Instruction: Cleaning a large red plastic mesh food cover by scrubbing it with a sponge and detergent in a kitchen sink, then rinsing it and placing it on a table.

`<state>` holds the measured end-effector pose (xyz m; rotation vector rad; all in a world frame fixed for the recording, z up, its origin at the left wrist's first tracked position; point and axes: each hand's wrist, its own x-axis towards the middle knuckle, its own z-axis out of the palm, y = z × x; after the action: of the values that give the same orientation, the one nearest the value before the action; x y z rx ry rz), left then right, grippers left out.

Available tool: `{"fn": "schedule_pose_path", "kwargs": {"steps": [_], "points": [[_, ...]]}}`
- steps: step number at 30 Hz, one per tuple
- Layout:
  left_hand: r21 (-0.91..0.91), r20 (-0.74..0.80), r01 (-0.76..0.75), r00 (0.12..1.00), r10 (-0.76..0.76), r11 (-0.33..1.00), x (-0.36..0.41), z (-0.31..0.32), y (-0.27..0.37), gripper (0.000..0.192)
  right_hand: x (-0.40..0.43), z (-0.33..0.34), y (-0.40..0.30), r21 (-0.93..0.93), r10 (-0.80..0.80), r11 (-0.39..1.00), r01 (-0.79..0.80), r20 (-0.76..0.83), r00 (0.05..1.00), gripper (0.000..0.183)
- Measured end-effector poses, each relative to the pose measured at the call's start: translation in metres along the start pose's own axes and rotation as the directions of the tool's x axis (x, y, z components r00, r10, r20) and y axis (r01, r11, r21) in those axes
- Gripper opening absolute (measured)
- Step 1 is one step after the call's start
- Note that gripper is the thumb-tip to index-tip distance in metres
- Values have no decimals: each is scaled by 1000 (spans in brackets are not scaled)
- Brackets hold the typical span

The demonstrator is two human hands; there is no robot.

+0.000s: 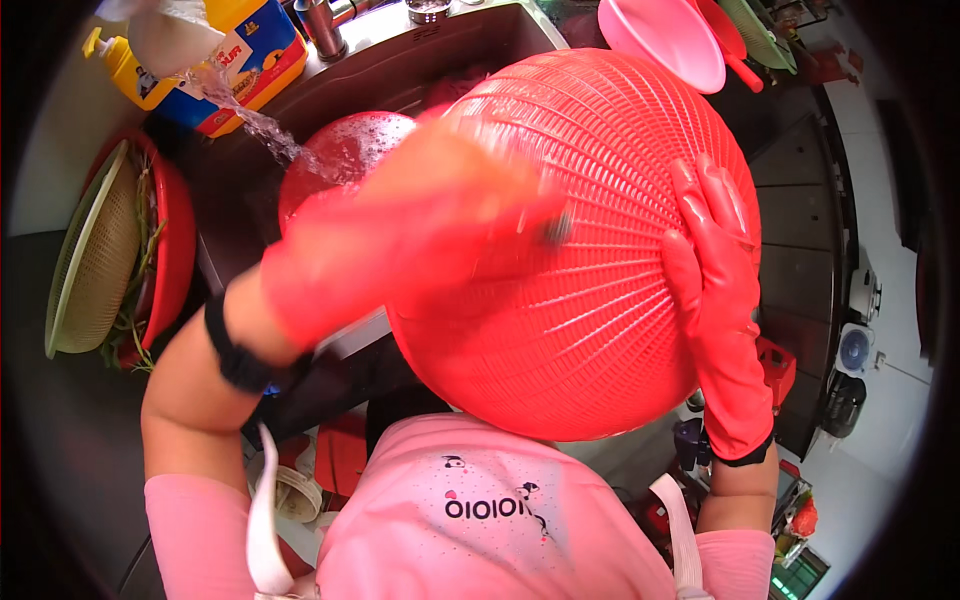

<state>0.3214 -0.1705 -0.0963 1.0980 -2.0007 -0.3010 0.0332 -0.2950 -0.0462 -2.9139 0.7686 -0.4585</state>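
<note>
Both my hands wear red rubber gloves. A large round red plastic colander (570, 315) is tilted over the front of the sink, its ribbed outside facing me. My right hand (712, 247) lies on the colander's right side with fingers spread. Motion blurs my left hand (480, 195), which is in front of the colander's left part; something dark and small shows at its edge, and whether it holds this cannot be told. Behind my left forearm, a red basin (337, 142) with foamy water stands in the sink (480, 37), and water pours into it.
At the left, a pale green strainer (97, 255) leans in a red basin (176, 247) with green stalks. A yellow-and-blue container (262, 67) and a yellow pump bottle (135, 75) stand behind the sink, left of the faucet (322, 30). A pink basin (667, 37) is at the back right.
</note>
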Motion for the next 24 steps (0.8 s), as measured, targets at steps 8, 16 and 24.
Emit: {"fn": "schedule_pose_path", "kwargs": {"steps": [8, 16, 24], "points": [[357, -105, 86, 993, -52, 930, -6, 13, 19, 19, 2, 4, -5, -11, -18, 1000, 18, -6, 1000, 42], [451, 4, 125, 990, -142, 884, -9, 7, 31, 15, 7, 2, -9, -46, -44, 998, 43, -14, 999, 39], [584, -270, 541, 833, -483, 605, -128, 2, -36, 38, 6, 1, -15, -43, -39, 998, 39, 4, 999, 38]]}}
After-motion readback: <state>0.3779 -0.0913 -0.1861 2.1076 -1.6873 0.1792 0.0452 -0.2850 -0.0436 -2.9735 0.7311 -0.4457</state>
